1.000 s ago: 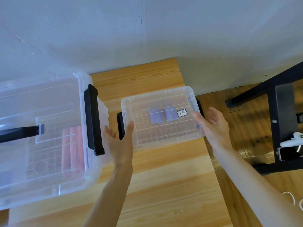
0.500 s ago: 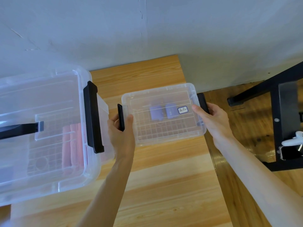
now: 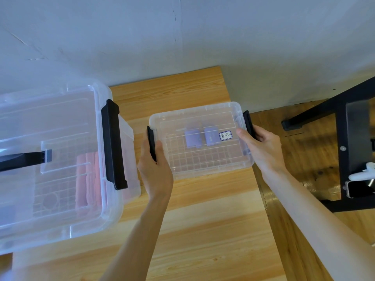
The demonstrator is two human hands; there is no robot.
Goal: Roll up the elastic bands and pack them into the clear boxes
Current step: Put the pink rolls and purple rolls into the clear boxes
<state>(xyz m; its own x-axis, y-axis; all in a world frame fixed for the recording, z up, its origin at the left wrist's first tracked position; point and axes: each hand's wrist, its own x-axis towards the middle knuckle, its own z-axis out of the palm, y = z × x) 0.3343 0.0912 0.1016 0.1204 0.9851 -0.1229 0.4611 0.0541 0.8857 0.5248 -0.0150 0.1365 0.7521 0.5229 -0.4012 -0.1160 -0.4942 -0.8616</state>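
Pale grey wall meets a light pine tabletop (image 3: 203,230) with visible grain, and a darker wooden floor (image 3: 300,151) shows past its right edge. Near the table's far right corner sits a small clear plastic box with a ribbed lid (image 3: 200,138); two rolled lilac elastic bands (image 3: 200,137) lie side by side inside it, just beside a white label with a dark border (image 3: 225,135) stuck on the lid. The left hand (image 3: 155,171) grips the black latch on the box's left end (image 3: 151,144), thumb on the lid and fingers curled around the latch. The right hand (image 3: 261,148) grips the black latch on the right end (image 3: 248,123) in the same way, thumb lying on the lid's edge. To the left, close to the small box but apart from it, stands a large clear plastic storage box with a long black latch (image 3: 60,159); rolled pink bands (image 3: 89,179) show blurrily through its lid. On the floor at far right stands a black metal frame (image 3: 343,138).
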